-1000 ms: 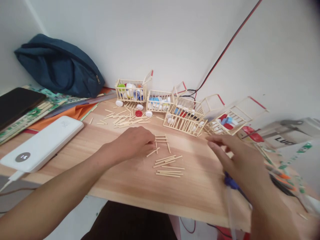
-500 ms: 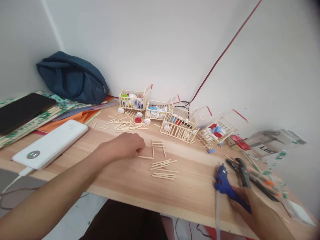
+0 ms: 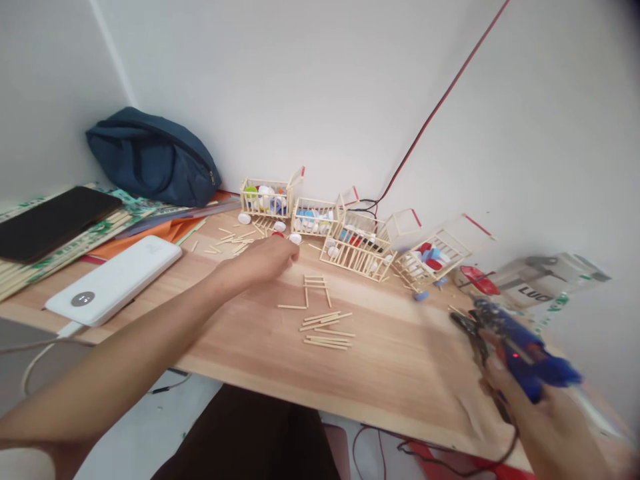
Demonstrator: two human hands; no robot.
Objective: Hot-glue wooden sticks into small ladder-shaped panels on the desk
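Nearest on the right, the right hand point(image 3: 545, 400) has its fingers wrapped round a blue glue gun point(image 3: 525, 357), blurred, a small red light showing on its body. Toward the middle of the wooden surface point(image 3: 390, 380) lie loose short sticks point(image 3: 327, 341); just beyond them sits a small ladder-like stick frame point(image 3: 315, 286), a single stick by its left foot. The left hand point(image 3: 265, 260) is left of the frame, fingers curled down — whether they hold anything, I cannot tell. Farther back, stick carts point(image 3: 267, 200) full of coloured caps line the wall.
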